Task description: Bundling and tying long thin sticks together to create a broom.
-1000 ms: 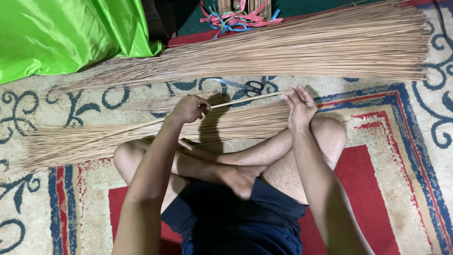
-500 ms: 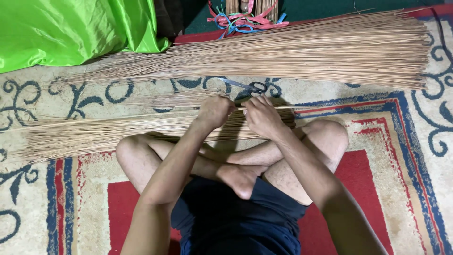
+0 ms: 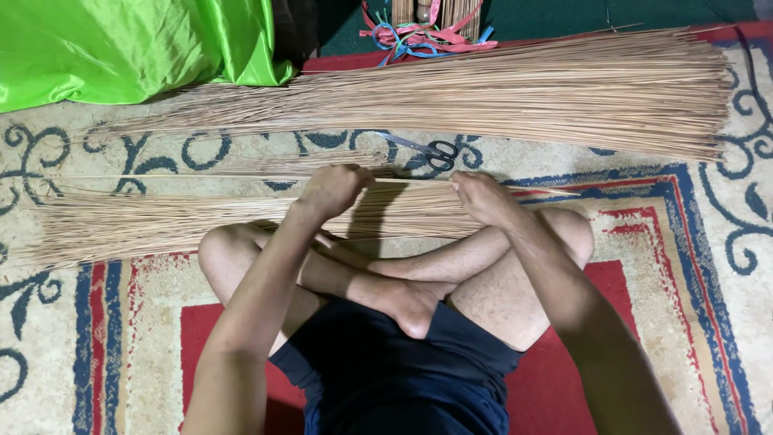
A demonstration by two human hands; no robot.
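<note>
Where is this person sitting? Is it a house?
Probably a room at home, used for handwork: a patterned rug covers the floor, long bundles of thin sticks lie across it, with scissors and green cloth nearby.

A patterned rug (image 3: 708, 266) in red, cream and blue covers the floor; bright green cloth (image 3: 121, 48) lies beyond it.

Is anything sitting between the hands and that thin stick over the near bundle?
Nothing visible. The left hand and right hand both grip the thin stick directly; the scissors lie beyond it.
</note>
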